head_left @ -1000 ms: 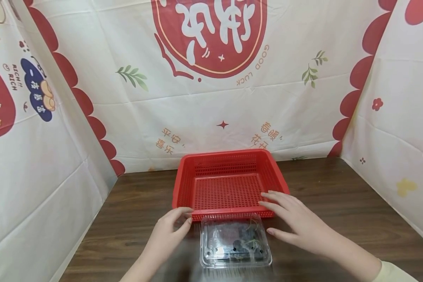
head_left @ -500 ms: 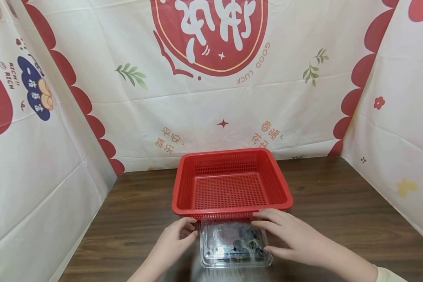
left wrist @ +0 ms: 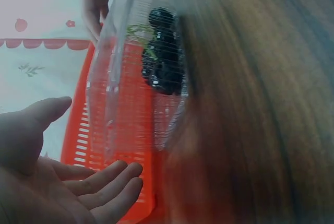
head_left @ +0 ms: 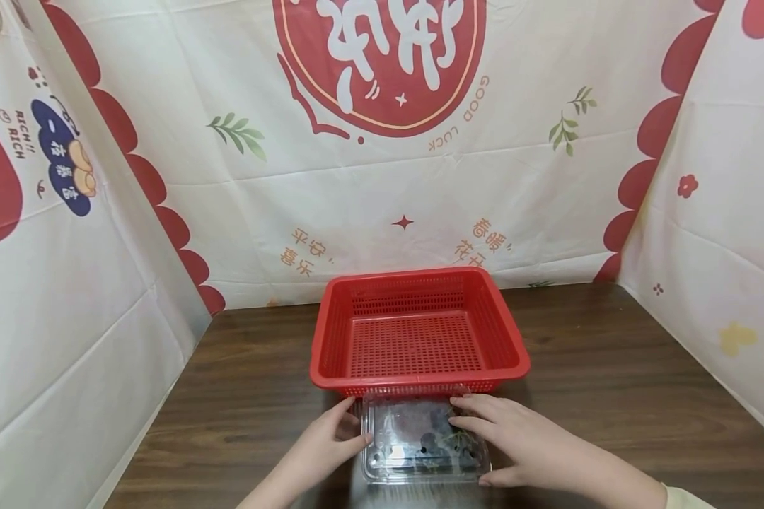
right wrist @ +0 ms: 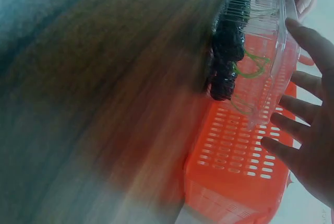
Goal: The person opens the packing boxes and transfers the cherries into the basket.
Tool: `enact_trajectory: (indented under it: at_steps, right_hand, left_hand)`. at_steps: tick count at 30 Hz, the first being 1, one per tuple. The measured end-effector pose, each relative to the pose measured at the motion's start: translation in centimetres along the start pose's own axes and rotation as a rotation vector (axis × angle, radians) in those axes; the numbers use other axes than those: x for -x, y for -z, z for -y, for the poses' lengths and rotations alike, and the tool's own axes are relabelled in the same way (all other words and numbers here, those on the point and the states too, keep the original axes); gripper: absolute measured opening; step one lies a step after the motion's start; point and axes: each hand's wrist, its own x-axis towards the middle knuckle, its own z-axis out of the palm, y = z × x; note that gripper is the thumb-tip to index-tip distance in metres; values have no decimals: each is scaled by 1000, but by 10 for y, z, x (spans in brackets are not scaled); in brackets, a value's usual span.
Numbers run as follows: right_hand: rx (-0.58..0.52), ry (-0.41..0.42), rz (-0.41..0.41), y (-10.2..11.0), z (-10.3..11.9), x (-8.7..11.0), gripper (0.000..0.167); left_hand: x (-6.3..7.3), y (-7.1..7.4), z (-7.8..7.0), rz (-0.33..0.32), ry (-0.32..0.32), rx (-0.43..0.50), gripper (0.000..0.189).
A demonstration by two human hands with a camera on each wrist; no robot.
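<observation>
A clear plastic clamshell box [head_left: 402, 424], lid down, stands on the table in front of a red basket. Dark round fruit [left wrist: 166, 59] with thin green stems lies inside it, bunched toward the right end. My left hand [head_left: 321, 442] is at the box's left side, its thumb at the lid edge; in the left wrist view its fingers are loosely extended. My right hand [head_left: 525, 444] is at the right side, fingertips over the lid's far right corner and thumb near the front right corner. In the right wrist view, its fingers are spread alongside the lid.
The red perforated basket [head_left: 420, 379] is directly behind the box, nothing in it. Under both is a dark wood-grain table [head_left: 242, 410]. White printed cloth [head_left: 401, 184] hangs behind and on both sides.
Both hands have come closer to the box: the left slid right to its edge, the right came down and left from the basket rim to the lid. Box and basket stay put.
</observation>
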Motion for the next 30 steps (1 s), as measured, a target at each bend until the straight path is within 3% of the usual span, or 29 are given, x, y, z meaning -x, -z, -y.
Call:
enact_trajectory:
  at_steps: [4,12,25,30]
  right_hand:
    - [-11,-6,14,-3,-2,0,68]
    - [14,26,-13,-6,-1,0,73]
    - [34,22,6,-5,1,-1,74]
    - [39,37,6,-3,2,-1,76]
  left_hand:
    - [-1,-4,4,18,-12,-21,78]
    - [-2,-8,6,53,-50,70,71]
    - [-5,-8,4,13,11,100,71]
    - [-6,-7,5,-20,18,157,67]
